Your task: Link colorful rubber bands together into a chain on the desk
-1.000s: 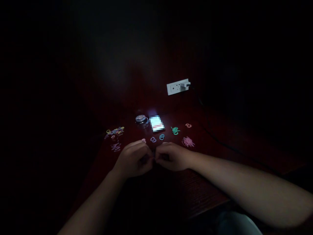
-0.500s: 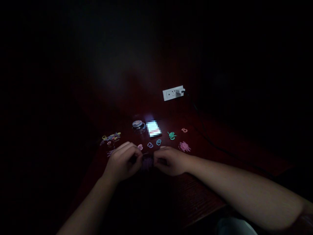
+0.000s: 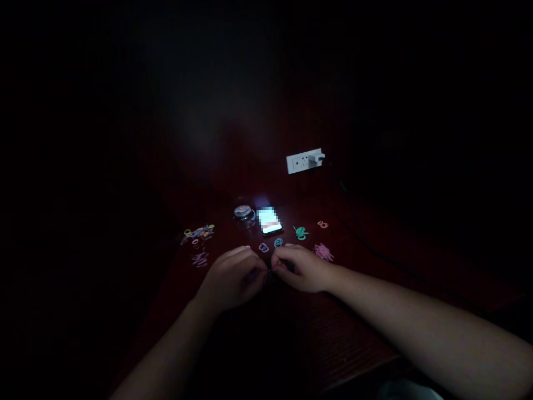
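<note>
My left hand (image 3: 237,276) and my right hand (image 3: 303,269) are close together over the dark table, fingers pinched and the tips nearly touching. Whatever sits between the fingertips is too small and dim to make out. Faint dark strands lie on the table just below that gap. Beyond the hands are small elastic bands in groups: purple bands (image 3: 264,248), blue bands (image 3: 278,243) and green bands (image 3: 301,233). A pink pile of bands (image 3: 323,252) lies by my right hand. Left of my left hand are a purple pile (image 3: 200,259) and a mixed-colour pile (image 3: 199,233).
A phone (image 3: 270,228) with a lit screen stands at the back, beside a clear round jar (image 3: 245,221). A few orange-pink bands (image 3: 322,224) lie to the right. A white wall socket (image 3: 296,163) holds a plug; its dark cable (image 3: 366,244) runs along the right.
Both hands have come closer together, and the gap between their fingertips has narrowed. The whole view has shifted slightly, so the table things appear further right.
</note>
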The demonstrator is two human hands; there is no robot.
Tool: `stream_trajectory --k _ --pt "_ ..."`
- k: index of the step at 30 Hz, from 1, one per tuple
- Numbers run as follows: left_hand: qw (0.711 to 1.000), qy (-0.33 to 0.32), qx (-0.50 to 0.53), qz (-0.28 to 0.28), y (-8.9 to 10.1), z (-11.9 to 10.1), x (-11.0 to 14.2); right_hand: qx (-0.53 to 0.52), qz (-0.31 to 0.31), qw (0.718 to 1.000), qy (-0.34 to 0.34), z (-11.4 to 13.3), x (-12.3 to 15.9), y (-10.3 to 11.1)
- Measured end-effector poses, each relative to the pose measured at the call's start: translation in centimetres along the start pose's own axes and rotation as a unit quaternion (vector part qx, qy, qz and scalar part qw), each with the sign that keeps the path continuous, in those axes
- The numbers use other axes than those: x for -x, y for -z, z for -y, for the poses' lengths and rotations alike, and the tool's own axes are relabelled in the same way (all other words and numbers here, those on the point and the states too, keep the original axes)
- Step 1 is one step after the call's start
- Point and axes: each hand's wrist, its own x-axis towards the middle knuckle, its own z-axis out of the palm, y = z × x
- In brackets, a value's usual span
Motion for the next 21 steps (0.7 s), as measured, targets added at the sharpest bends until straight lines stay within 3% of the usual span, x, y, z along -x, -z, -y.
stream_trajectory --k 21 --pt "1.000 0.007 0.001 -0.027 0.04 -0.29 0.05 -0.007 -0.016 1.000 -0.005 -0.17 0.10 0.95"
